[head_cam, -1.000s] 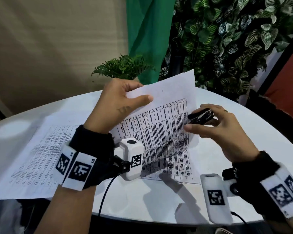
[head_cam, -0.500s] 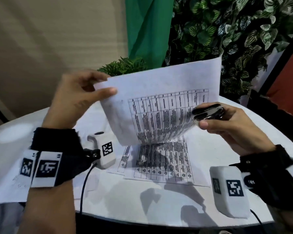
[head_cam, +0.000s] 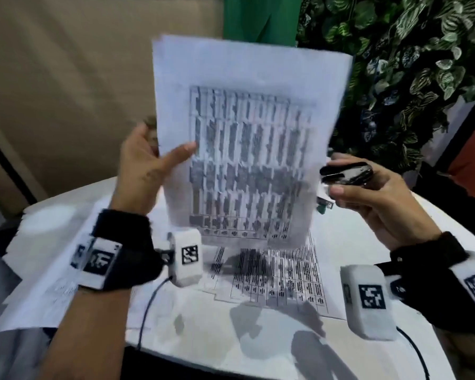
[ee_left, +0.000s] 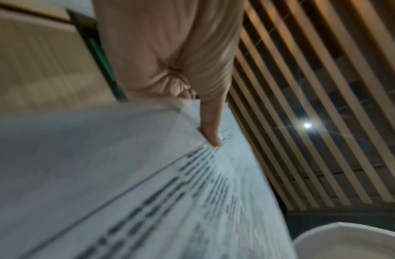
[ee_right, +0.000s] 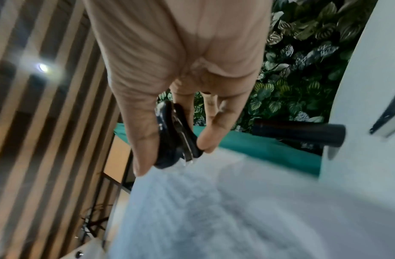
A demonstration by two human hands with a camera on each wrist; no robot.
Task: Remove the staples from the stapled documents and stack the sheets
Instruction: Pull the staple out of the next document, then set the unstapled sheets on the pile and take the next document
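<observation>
Now the printed sheet is lifted upright, clear of the sheets on the white table, pinched by the left hand; the staple remover is gripped in the right hand. Separation seems done; stacking follows.

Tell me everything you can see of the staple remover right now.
The staple remover is small, glossy black, with shiny metal parts between its two halves. The right hand grips it, thumb on one side and fingers on the other, in the air beside the lifted sheet's right edge. Whether it touches the paper cannot be told.
</observation>
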